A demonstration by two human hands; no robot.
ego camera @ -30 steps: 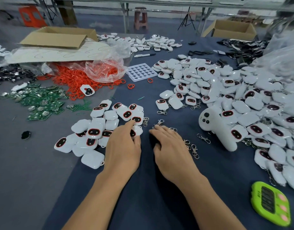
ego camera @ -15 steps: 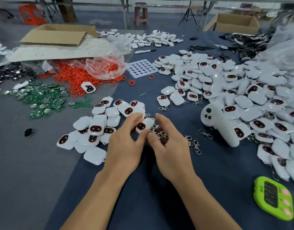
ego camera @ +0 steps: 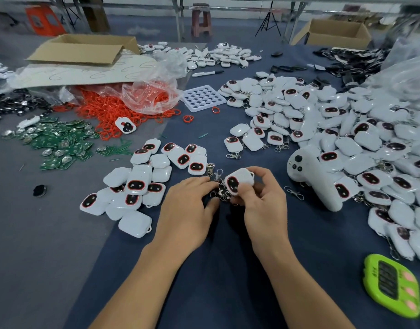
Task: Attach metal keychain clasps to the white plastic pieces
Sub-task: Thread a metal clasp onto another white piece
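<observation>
White piece in right hand (clasps beside)

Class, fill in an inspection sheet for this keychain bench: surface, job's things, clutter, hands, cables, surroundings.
Surface: table under dark blue cloth, grey mat at left.
Job's things: white plastic piece in the right hand; metal clasps loose beneath both hands; small pile of pieces left, big heap right.
Clutter: red rings, green circuit boards, white controller, green timer.
Hands: right hand grips the piece; left hand lies with straight fingers on the clasps.
Cables: nothing seen.
Surroundings: cardboard boxes, stool, tripod beyond the table.
</observation>
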